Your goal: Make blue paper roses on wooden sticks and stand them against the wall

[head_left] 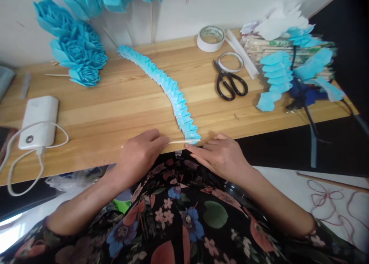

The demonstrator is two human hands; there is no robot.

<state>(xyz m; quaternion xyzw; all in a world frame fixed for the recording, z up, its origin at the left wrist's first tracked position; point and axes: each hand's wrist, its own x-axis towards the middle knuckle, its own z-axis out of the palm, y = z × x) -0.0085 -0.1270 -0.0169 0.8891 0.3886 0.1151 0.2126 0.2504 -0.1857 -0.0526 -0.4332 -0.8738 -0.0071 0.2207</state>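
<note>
A long strip of pleated blue crepe paper curves across the wooden table from the back down to the front edge. Across its near end lies a thin pale wooden stick. My left hand is closed round the stick's left part, fingers curled on the table edge. With its index finger stretched out, my right hand touches the strip's near end beside the stick; its other fingers are partly curled, and whether they pinch the paper is hard to see.
Black-handled scissors lie by two tape rolls and white glue sticks. Blue paper pieces and bundled sticks sit at the right. Finished blue paper flowers rest at the back left, near a white power bank with its cable.
</note>
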